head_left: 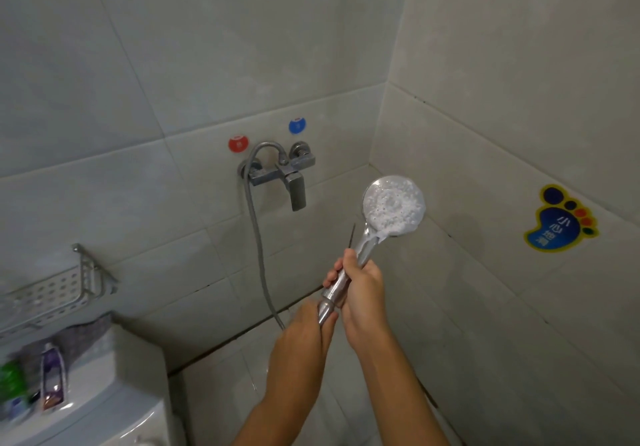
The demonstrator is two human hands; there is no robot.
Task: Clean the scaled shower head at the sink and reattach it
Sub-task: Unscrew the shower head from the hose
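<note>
Shower head [393, 205] held upright in a tiled corner, its round face turned toward the viewer and coated with white crusty deposit, some of which runs down onto the neck. The right hand [360, 284] grips the chrome handle at mid-length, fingers curled fully round it with the thumb on the near side. A thin dark rod-like item [352, 236] projects upward from this hand beside the handle; what it is cannot be told. The left hand [304, 328] lies just below, its fingers closed round the fitting at the handle's lower end, where the hose [257, 234] arrives. The hose runs from there up the wall and loops over into the top of the mixer tap [281, 173], which is fixed to the back wall with its lever pointing down. A red dot [238, 143] sits above the tap's left inlet and a blue dot [297, 125] above its right. On the right wall, well apart from the head, is a blue and yellow foot-shaped sticker [559, 220] with Chinese characters. At lower left, a perforated metal rack [52, 293] hangs on the wall above a toilet tank [114, 400]; bottles and a tube [52, 380] stand on the tank lid.
</note>
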